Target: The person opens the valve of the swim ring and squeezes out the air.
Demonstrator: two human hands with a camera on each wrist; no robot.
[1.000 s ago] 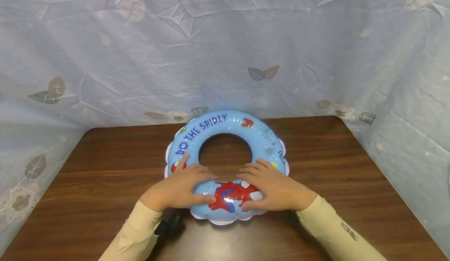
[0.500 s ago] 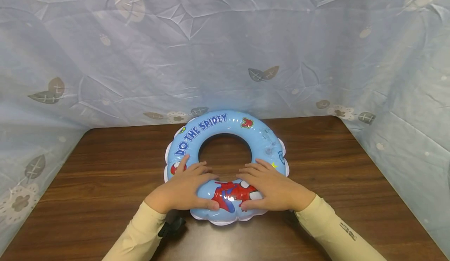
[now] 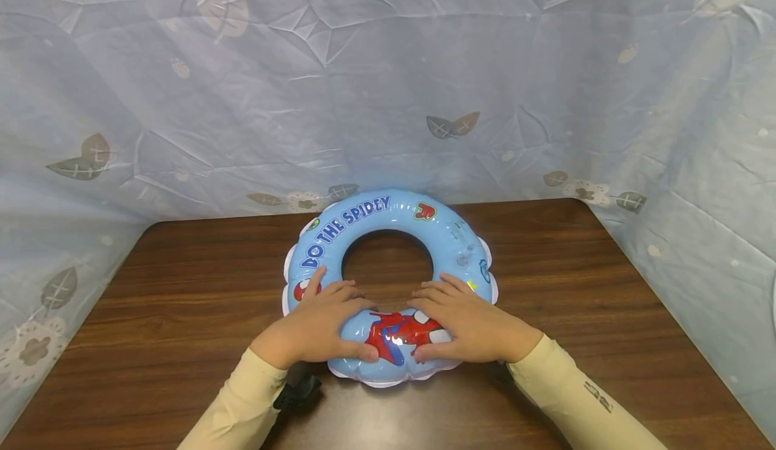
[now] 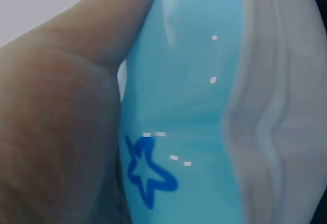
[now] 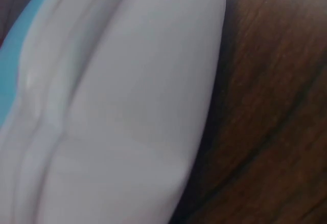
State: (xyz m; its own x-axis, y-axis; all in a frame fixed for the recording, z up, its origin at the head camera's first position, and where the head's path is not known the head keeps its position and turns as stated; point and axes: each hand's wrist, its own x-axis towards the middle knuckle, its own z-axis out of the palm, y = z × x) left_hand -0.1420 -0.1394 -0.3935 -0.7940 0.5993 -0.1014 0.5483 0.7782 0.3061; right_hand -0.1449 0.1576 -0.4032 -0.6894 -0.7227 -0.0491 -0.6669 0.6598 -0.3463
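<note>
A light blue inflatable swim ring [image 3: 370,209] with scalloped white edging lies flat on the dark wooden table. Its top is printed with the words "DO THE SPIDEY" and a red and blue figure. My left hand [image 3: 318,325] rests on the near left of the tube, fingers spread and thumb on the front part. On the near right, my right hand [image 3: 479,323] lies over the tube with its fingers pointing toward the hole. In the left wrist view, my left hand [image 4: 56,116] is against the blue vinyl beside a star print. The right wrist view shows the ring's white edge [image 5: 133,106].
The wooden table [image 3: 200,288] extends to both sides of the ring. A grey-blue patterned curtain [image 3: 388,100] hangs along the back and both sides, close behind the ring's far edge. Dark straps [image 3: 298,388] sit under the left wrist.
My left hand has shifted slightly to the right on the tube during the first half second, then stayed put. The right hand and the swim ring have hardly moved.
</note>
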